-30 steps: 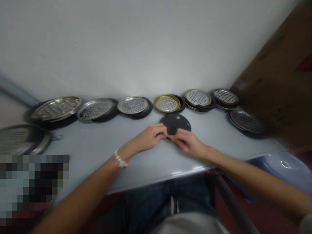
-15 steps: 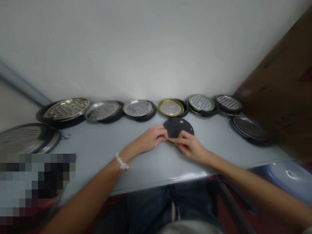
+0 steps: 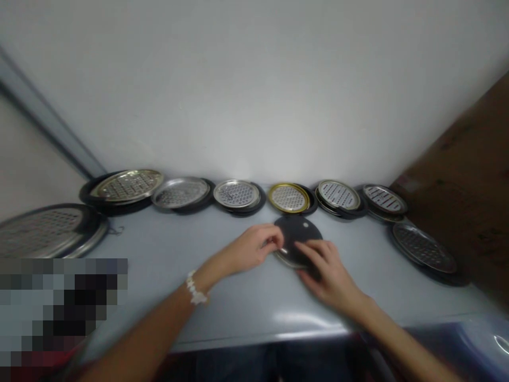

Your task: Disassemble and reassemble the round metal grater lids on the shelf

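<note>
A round black disc (image 3: pixel 296 229) with a pale round spot lies on the table in front of me, a metal rim showing under its near edge. At the disc's left side, my left hand (image 3: pixel 258 245) has its fingers curled and thumb pinched in; a small bright glint shows at the fingertips, too blurred to name. My right hand (image 3: pixel 324 270) rests over the disc's right part, fingers stretched out and the thumb apart near its front edge. Behind the disc sits a gold-rimmed round grater plate (image 3: pixel 288 197) on a black ring.
Along the wall stand more round grater plates: a silver one (image 3: pixel 236 193), a slotted one (image 3: pixel 339 195), and others left and right. A large grater (image 3: pixel 43 228) is at far left beside a small wire piece (image 3: pixel 116 230). Brown cardboard (image 3: pixel 469 159) borders the right side.
My right hand has loosened its fingers and shifted right and nearer on the disc. My left hand has drawn to the disc's left edge, still pinched. The camera view has tilted up.
</note>
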### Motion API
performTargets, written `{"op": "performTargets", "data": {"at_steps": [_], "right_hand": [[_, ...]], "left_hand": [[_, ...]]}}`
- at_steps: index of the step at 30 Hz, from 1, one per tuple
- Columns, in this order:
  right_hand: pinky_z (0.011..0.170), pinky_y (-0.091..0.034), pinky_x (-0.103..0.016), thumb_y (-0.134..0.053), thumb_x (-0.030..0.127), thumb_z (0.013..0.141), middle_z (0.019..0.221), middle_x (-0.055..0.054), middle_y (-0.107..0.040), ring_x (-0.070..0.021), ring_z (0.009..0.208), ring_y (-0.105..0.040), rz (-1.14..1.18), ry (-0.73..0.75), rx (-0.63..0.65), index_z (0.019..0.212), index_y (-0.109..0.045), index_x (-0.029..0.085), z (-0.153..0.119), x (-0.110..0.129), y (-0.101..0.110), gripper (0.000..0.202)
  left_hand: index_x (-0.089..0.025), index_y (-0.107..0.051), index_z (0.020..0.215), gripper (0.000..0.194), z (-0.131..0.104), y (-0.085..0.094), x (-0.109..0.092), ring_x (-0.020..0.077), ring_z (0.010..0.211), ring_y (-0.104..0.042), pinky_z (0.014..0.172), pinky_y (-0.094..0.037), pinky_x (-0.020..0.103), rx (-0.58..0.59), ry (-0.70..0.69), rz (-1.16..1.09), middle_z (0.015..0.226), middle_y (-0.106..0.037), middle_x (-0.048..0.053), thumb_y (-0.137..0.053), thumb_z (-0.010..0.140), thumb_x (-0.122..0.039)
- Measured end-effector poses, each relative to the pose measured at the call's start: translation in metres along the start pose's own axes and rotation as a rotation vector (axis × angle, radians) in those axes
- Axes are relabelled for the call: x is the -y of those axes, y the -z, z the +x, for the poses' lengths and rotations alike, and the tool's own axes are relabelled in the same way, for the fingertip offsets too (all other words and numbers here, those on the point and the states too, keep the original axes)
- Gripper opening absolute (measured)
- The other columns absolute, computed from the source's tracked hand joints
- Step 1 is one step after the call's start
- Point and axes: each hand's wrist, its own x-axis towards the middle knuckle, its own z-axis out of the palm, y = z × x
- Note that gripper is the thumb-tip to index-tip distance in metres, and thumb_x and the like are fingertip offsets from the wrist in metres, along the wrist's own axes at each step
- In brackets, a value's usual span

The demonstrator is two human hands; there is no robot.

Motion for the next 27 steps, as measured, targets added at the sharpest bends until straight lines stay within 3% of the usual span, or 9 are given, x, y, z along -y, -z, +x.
{"op": "performTargets", "data": {"at_steps": [5,9,13,16,21,27], "right_hand": [[0.101,-0.045,-0.056,-0.064,0.025,0.089,0.132,-0.017,-0.056,-0.0337,0.122,-0.051,-0.099,0.002,-0.025,0.149,-0.041,0.021,0.001,-0.026,0.005,0.064],[0.094,-0.049,-0.05,-0.059,0.021,0.092,0.122,-0.013,-0.065,-0.0304,0.114,-0.06,-0.059,0.114,-0.116,0.133,-0.056,0.024,0.007,-0.045,0.012,0.041],[0.086,-0.05,-0.047,-0.066,0.029,0.091,0.103,-0.01,-0.07,-0.0294,0.098,-0.064,0.007,0.034,-0.276,0.115,-0.063,0.026,0.034,-0.038,0.028,0.024],[0.083,-0.052,-0.046,-0.071,0.04,0.088,0.097,-0.01,-0.07,-0.0294,0.092,-0.063,0.119,-0.043,-0.323,0.108,-0.065,0.025,0.062,-0.024,0.036,0.026],[0.083,-0.054,-0.039,-0.074,0.046,0.083,0.102,-0.008,-0.071,-0.0257,0.092,-0.066,0.398,-0.254,-0.341,0.112,-0.063,0.023,0.097,-0.012,0.018,0.038],[0.079,-0.052,-0.035,-0.068,0.048,0.087,0.095,-0.006,-0.07,-0.0225,0.087,-0.065,0.592,-0.374,-0.32,0.111,-0.063,0.02,0.1,-0.017,-0.013,0.037]], "left_hand": [[-0.016,-0.06,0.08,0.011,-0.001,0.009,0.0,0.0131,0.078,-0.057,0.077,-0.046,0.025,-0.046,0.058,-0.207,0.082,-0.061,0.0,-0.056,0.087,-0.008],[-0.015,-0.062,0.087,0.003,-0.002,0.013,-0.003,0.0142,0.083,-0.059,0.081,-0.048,0.028,-0.064,0.069,-0.329,0.086,-0.063,0.002,-0.06,0.088,-0.014],[-0.016,-0.068,0.107,0.019,-0.002,0.021,-0.005,0.017,0.091,-0.059,0.085,-0.048,0.03,-0.169,0.068,-0.28,0.096,-0.064,0.005,-0.059,0.091,-0.019],[-0.016,-0.071,0.11,0.023,-0.001,0.026,0.0,0.0184,0.092,-0.059,0.087,-0.048,0.033,-0.241,0.074,-0.175,0.096,-0.063,0.006,-0.061,0.09,-0.023],[-0.013,-0.07,0.095,0.031,-0.001,0.022,0.011,0.0182,0.084,-0.058,0.078,-0.048,0.032,-0.292,0.162,-0.129,0.09,-0.062,0.006,-0.072,0.084,-0.041],[-0.013,-0.065,0.089,0.042,0.0,0.009,0.017,0.0144,0.069,-0.052,0.061,-0.041,0.025,-0.336,0.334,-0.108,0.076,-0.059,0.001,-0.065,0.086,-0.055]]}}
